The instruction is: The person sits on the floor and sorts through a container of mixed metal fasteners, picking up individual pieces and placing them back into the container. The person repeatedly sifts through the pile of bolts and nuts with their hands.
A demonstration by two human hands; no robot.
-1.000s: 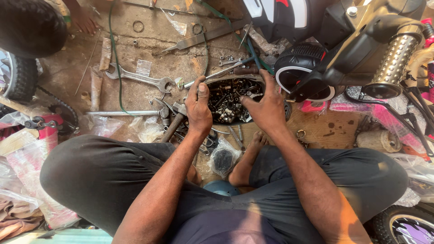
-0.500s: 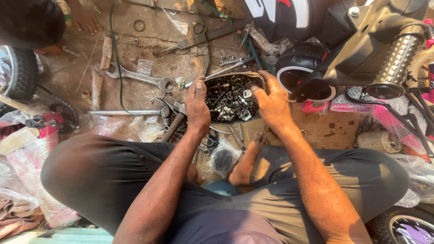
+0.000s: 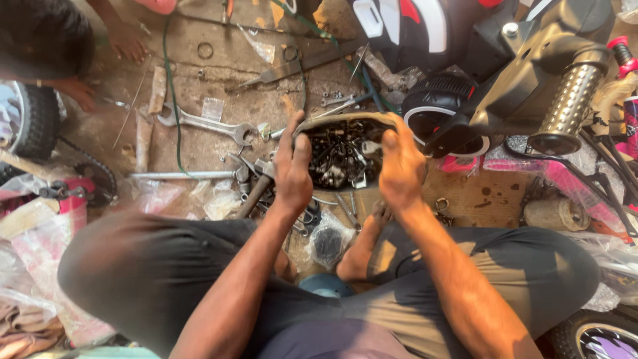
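Dusty, stained concrete floor [image 3: 199, 143] strewn with tools, long steel spanner [image 3: 203, 123]; left hand [image 3: 292, 169], right hand [image 3: 399, 166] both curled gripping rims of shallow round bowl of dark nuts and bolts [image 3: 342, 153]

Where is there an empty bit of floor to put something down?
Bare floor lies above the long silver spanner, beside the green hose. Another patch is the stained board right of the right hand. Around the left hand, tools crowd.
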